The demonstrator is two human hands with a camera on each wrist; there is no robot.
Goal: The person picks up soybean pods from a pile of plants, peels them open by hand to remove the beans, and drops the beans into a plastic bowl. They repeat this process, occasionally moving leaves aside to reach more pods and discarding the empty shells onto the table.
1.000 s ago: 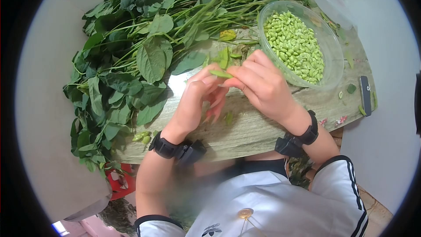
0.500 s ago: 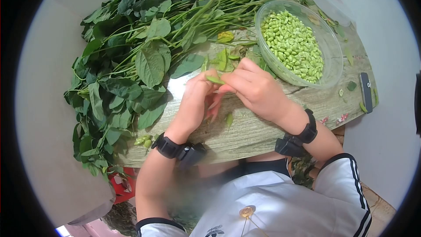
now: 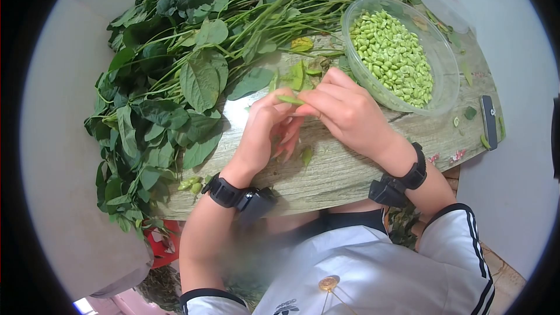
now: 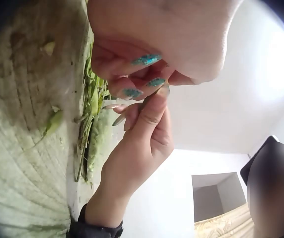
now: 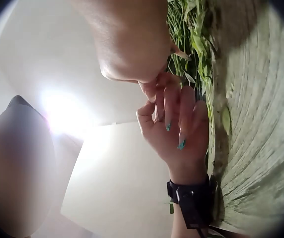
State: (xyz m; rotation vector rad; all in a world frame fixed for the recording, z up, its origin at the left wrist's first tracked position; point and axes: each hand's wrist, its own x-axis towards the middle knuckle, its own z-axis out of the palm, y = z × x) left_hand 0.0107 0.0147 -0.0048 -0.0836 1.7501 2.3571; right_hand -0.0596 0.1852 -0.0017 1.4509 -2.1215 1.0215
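A slim green bean pod (image 3: 290, 100) is held just above the pale wooden worktop (image 3: 350, 175), with the left hand (image 3: 262, 134) and right hand (image 3: 350, 114) each pinching one end, both grips clenched on it. Beside the right hand stands a clear plastic bowl (image 3: 446, 76) of shelled green beans (image 3: 394, 52). A heap of leafy green stalks (image 3: 192, 52) lies beyond the left.
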